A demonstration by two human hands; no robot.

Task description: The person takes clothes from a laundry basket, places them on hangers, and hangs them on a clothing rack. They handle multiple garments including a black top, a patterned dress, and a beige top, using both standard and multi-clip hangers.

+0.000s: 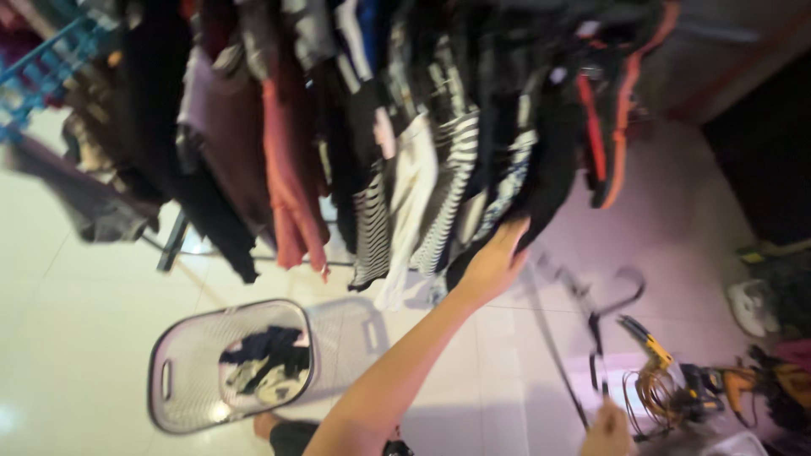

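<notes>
A: Entry, head view. Frame is motion-blurred and tilted. What can't be read?

B: The left hand (pixel 494 262) reaches up into the hanging clothes (pixel 405 127). Its fingertips disappear behind the hem of a black garment (pixel 549 169), so whether they are pinched on the cloth or just pressed against it, I cannot tell. The right hand (pixel 606 432) is cut off by the bottom edge; only the knuckles show, the fingers seem closed round the lower end of a dark hanger (pixel 596 338), but the blur leaves that uncertain.

A: The rack itself?

B: Mostly hidden under the garments. One dark leg (pixel 173 241) shows at the left. A striped top (pixel 452 194) hangs just left of the black garment.

A: Floor and room?

B: Pale glossy tiles (pixel 76 321) with glare patches. A light laundry basket (pixel 182 397) with perforated walls stands on them below the rack, a few crumpled dark and pale pieces inside. At lower right, a yellow and black tool (pixel 646 346) with coiled cable lies in a cluttered heap, details unreadable. A dark opening (pixel 764 143) fills the right side.
</notes>
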